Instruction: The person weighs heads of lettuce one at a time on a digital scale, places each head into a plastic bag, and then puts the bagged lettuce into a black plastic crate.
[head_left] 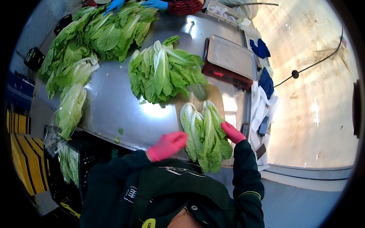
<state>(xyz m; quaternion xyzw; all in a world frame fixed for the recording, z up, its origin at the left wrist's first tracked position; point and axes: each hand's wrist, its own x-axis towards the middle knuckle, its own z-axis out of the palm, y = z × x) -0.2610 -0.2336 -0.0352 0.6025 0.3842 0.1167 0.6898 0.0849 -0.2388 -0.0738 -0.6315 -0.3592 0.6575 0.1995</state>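
Note:
Two or so long leafy cabbage heads (203, 133) lie side by side, pale stem ends away from me, across a tan board (217, 99) and toward the table's near edge. My right hand (232, 133), in a pink glove, grips their right side. Just left of them is my left hand (166, 145), also pink-gloved, its fingers drawn together and slightly blurred; whatever they may hold is hidden. Beyond the board sits a loose bunch of leafy greens (163, 70) with white stems.
A metal table (110, 102) carries a large heap of greens (114, 32) at the far left. There, a co-worker's blue-gloved hands (156, 4) show. A red scale (231, 57) with a tray stands far right. Bagged greens (71, 108) hang near a black crate (89, 159).

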